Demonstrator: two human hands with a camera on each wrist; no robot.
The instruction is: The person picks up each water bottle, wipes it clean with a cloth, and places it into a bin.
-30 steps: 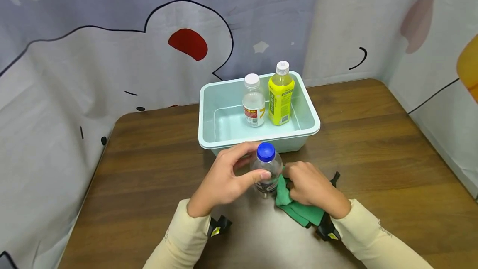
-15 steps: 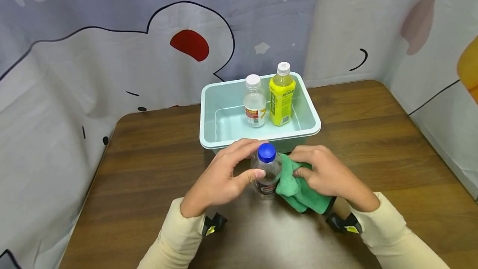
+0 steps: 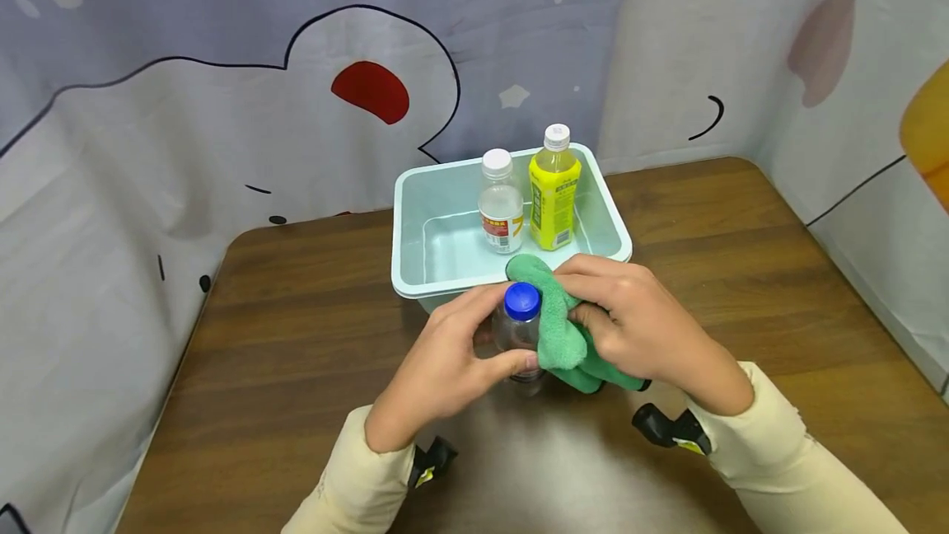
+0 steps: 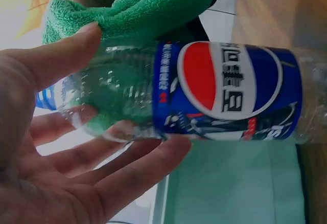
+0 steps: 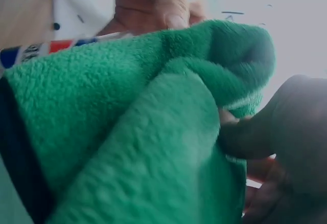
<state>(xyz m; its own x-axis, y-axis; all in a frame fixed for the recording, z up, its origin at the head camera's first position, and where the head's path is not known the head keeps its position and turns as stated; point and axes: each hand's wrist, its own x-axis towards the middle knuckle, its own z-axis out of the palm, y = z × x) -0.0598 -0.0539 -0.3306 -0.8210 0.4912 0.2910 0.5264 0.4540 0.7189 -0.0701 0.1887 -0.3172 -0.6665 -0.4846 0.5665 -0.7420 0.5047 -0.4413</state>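
Upright on the table, a clear plastic Pepsi bottle [image 3: 513, 333] with a blue cap [image 3: 522, 301] stands in front of the basin. My left hand [image 3: 443, 359] holds it from the left, thumb on the near side and fingers round the far side. The left wrist view shows its blue, red and white label [image 4: 225, 88]. In my right hand [image 3: 630, 321] is a bunched green towel [image 3: 559, 338], pinched between thumb and fingers and laid against the bottle's right side, up near the cap. The towel hides much of the bottle in the right wrist view.
Just behind the hands sits a pale green basin [image 3: 401, 229]. Inside it stand a clear bottle with a white cap [image 3: 501, 204] and a yellow-labelled bottle [image 3: 554, 196]. The brown wooden table [image 3: 311, 328] ends at a printed curtain [image 3: 222, 130].
My right hand has lifted the towel from low beside the bottle up against its side and shoulder. The left hand has kept its hold, and the bottle has stayed nearly in place.
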